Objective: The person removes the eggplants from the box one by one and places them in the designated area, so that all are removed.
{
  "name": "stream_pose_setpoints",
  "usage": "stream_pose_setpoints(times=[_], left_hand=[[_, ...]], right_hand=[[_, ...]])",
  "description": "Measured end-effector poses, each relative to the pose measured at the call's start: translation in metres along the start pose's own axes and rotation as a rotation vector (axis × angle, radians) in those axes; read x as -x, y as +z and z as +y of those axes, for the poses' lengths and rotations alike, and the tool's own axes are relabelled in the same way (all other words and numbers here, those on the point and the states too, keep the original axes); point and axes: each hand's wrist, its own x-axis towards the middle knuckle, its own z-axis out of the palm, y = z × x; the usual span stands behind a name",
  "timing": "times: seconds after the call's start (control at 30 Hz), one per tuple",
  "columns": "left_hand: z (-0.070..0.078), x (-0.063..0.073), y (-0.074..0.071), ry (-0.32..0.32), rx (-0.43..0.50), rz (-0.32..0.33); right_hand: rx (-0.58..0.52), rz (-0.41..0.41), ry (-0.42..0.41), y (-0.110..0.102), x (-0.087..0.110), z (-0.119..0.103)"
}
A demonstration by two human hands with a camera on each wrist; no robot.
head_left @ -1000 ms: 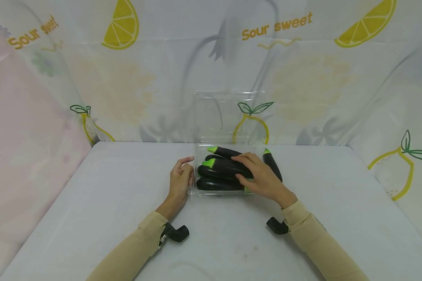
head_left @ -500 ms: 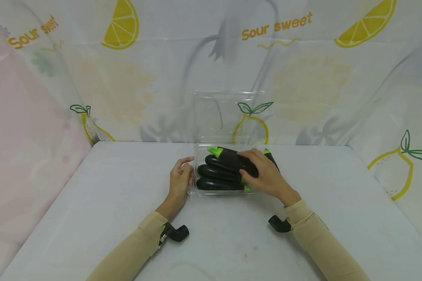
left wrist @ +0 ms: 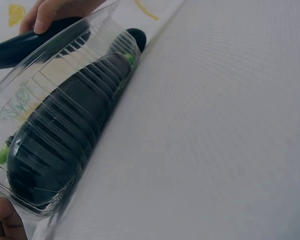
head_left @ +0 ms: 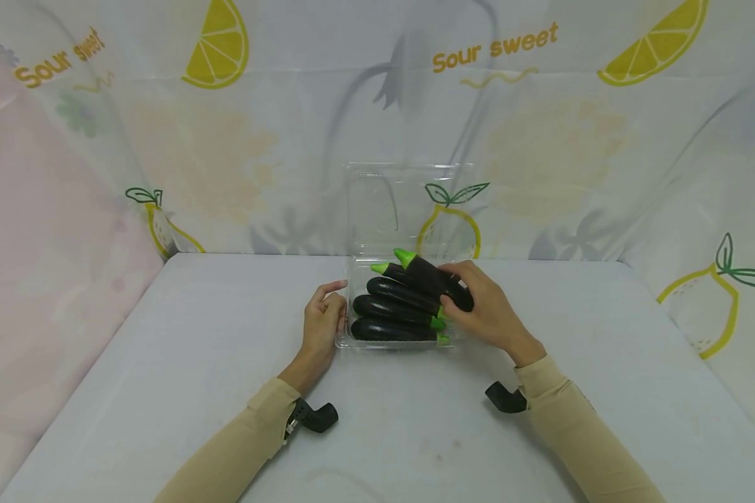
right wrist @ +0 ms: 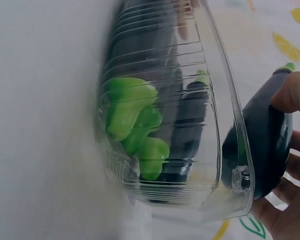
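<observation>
A clear plastic clamshell box [head_left: 346, 344] lies on the table with its lid [head_left: 377, 202] raised at the back. Several dark eggplants [head_left: 393, 330] lie inside, side by side; their green stem ends [right wrist: 125, 107] show through the ribbed wall in the right wrist view. My right hand [head_left: 487, 307] grips another eggplant [head_left: 433, 278] near its rounded end, thumb on one side and fingers on the other. It slants above the box's right part, green stem to the back left. My left hand [head_left: 323, 321] rests its fingers against the box's left wall, holding no eggplant.
A dark eggplant end [left wrist: 136, 39] shows beyond the box in the left wrist view; in the head view my right hand hides that spot. A lemon-print cloth [head_left: 289, 154] hangs behind the white table [head_left: 239, 314]. Black wrist mounts [head_left: 317, 418] hang below both sleeves.
My right hand has lifted the top eggplant off the pile and moved it rightward and back, turning it more steeply. The eggplants beneath are now uncovered. My left hand has stayed put.
</observation>
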Motion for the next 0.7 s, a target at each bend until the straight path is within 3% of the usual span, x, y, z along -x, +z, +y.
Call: stream_pose_setpoints(times=[0.3,0.7], left_hand=[[-0.001,-0.001,0.0,0.016,0.003,0.007],[0.0,0.0,0.001,0.013,0.004,0.004]], right_hand=[[0.006,0.014,0.034,-0.007,0.001,0.004],[-0.026,0.011,0.163,-0.016,0.005,0.016]])
